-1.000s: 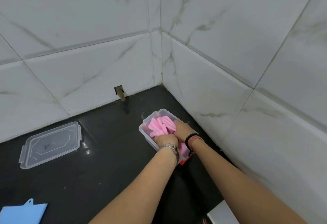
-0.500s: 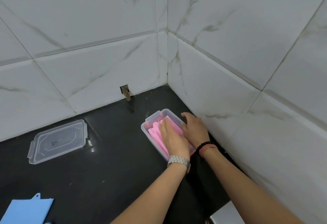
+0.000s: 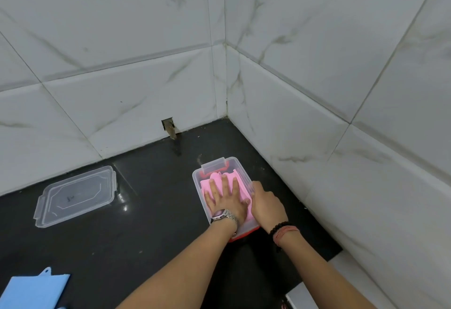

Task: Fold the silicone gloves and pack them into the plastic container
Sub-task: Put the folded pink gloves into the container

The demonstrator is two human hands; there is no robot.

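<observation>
The clear plastic container (image 3: 220, 171) sits on the black counter (image 3: 151, 223) near the corner of the white tiled walls (image 3: 317, 77), and its long side runs from near the person up toward the back wall, leaning a little to the left. The pink silicone glove (image 3: 233, 179) lies folded inside it, stretched the same long way, with its bumpy end at the far end of the box. The left hand (image 3: 225, 200) lies flat and spread wide on the glove, pressing and gripping nothing, while the right hand (image 3: 266, 205) curls over the box's right wall and holds it; the clear lid (image 3: 75, 195) lies well off to the left, and a blue glove (image 3: 36, 290) lies at the near left corner.
</observation>
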